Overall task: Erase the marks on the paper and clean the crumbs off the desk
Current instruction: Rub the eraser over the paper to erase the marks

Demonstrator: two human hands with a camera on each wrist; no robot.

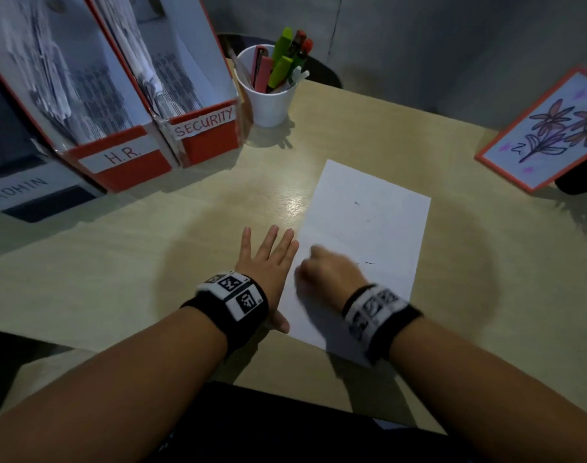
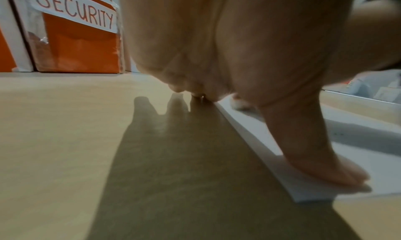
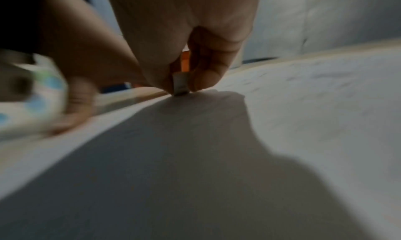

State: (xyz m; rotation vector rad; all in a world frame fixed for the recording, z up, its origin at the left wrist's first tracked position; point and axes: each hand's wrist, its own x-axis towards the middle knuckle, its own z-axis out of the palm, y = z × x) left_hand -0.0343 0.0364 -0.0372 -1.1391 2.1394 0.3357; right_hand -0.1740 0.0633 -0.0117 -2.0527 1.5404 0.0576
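Note:
A white sheet of paper [image 1: 369,228] lies on the beige desk [image 1: 118,279], with a few small dark marks [image 1: 370,263] on it. My left hand [image 1: 268,259] lies flat with spread fingers on the desk at the sheet's left edge, and its thumb [image 2: 321,168] presses the near left corner of the paper [image 2: 271,149]. My right hand [image 1: 329,272] is blurred with motion over the sheet's lower left part. It pinches a small white eraser [image 3: 180,85] whose tip touches the paper [image 3: 303,106].
Red file boxes labelled H.R. [image 1: 118,162] and SECURITY [image 1: 202,128] stand at the back left, beside a dark ADMIN box [image 1: 28,192]. A white cup of pens [image 1: 268,88] stands behind the sheet. A flower drawing in a red frame [image 1: 552,128] leans at the right.

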